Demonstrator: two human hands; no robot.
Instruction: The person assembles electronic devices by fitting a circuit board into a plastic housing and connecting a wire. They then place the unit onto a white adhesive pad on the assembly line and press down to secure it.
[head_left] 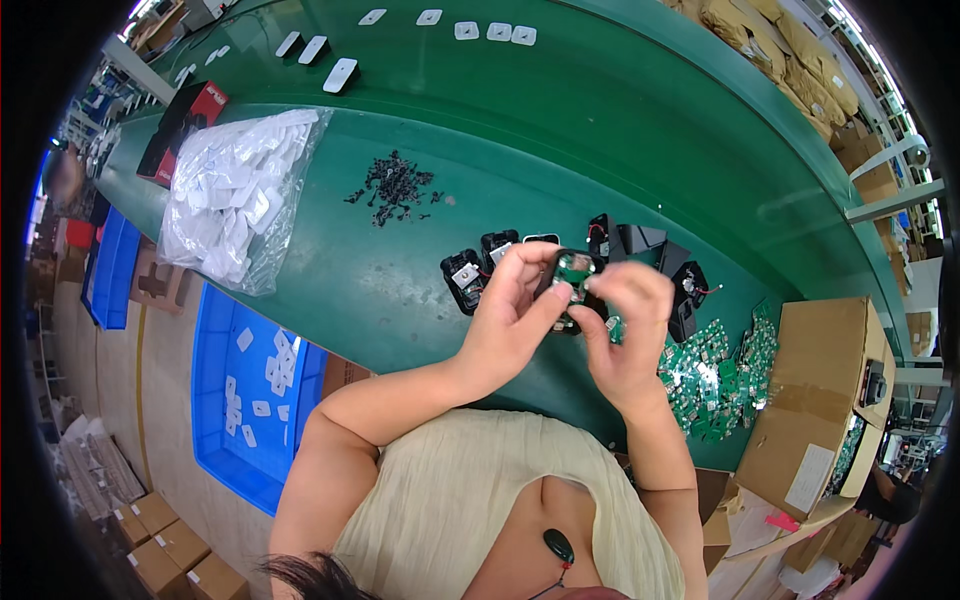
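Over the green bench, my left hand [508, 335] is closed around a small black plastic housing [555, 268]. A green circuit board [577, 266] shows inside it. My right hand [632, 335] is curled at the housing's right side, with thumb and fingers bent against it; its fingertips are partly blurred. Left of my hands lie open black housings [466, 278] with metal plates inside. Just beyond my right hand are more black housings [640, 240], and one [690, 285] has thin red wires. A loose pile of green circuit boards [715, 380] spreads right of my right wrist.
A clear bag of white plastic covers [235, 195] and a heap of small black parts [393, 188] lie to the left. White-topped units [341, 76] rest on the green surface beyond. A blue bin [215, 400] stands lower left, a cardboard box [810, 390] right.
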